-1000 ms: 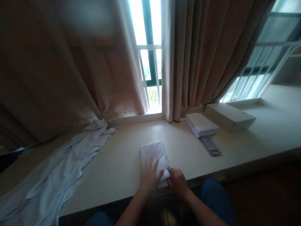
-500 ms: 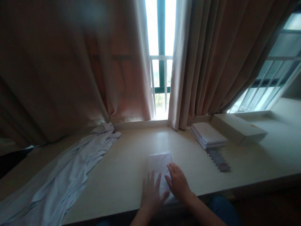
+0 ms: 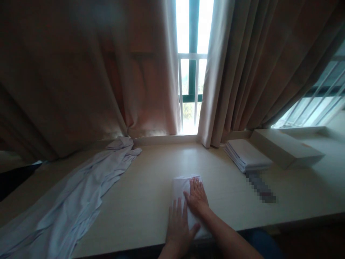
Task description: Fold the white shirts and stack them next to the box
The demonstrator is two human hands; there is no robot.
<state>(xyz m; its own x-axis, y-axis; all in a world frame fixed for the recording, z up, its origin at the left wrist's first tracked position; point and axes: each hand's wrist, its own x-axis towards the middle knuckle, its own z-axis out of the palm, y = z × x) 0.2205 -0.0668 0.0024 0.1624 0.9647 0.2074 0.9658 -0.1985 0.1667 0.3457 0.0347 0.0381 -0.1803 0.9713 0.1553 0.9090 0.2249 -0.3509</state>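
A folded white cloth (image 3: 180,187) lies on the pale table (image 3: 140,201) near its front edge. My left hand (image 3: 179,223) rests flat on the near left part of the cloth, fingers spread and thumb pointing right. On its far right part my right hand (image 3: 197,194) lies flat, fingers stretched forward and thumb out to the left. Both palms hide much of the cloth. Neither hand grasps anything.
A long heap of crumpled white cloth (image 3: 81,194) runs down the left side. At the right stand a stack of folded white cloths (image 3: 248,154), a pale box (image 3: 291,147) and a blurred-out object (image 3: 260,187). Brown curtains (image 3: 151,90) hang behind the table.
My right hand has moved forward on the folded cloth and flattened onto its far right part. My left hand stays on the near left part. The view has shifted slightly.
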